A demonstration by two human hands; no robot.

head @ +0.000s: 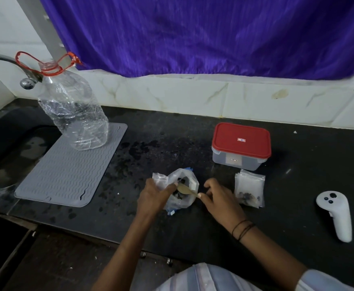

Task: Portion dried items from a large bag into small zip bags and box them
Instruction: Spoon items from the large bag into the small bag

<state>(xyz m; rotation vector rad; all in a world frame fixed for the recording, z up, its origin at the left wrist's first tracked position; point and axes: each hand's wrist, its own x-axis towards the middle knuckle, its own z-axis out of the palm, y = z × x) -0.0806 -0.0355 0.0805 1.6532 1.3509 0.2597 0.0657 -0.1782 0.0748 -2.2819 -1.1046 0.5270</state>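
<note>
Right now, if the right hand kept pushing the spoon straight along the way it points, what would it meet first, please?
The right hand points the spoon leftward into the open large bag. It would likely meet the dark dried items inside first, then the left hand holding the bag's rim; depth is hard to judge.

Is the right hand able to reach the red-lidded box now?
Probably yes: the box stands just beyond the right hand with bare counter between, but that hand holds a spoon.
</note>
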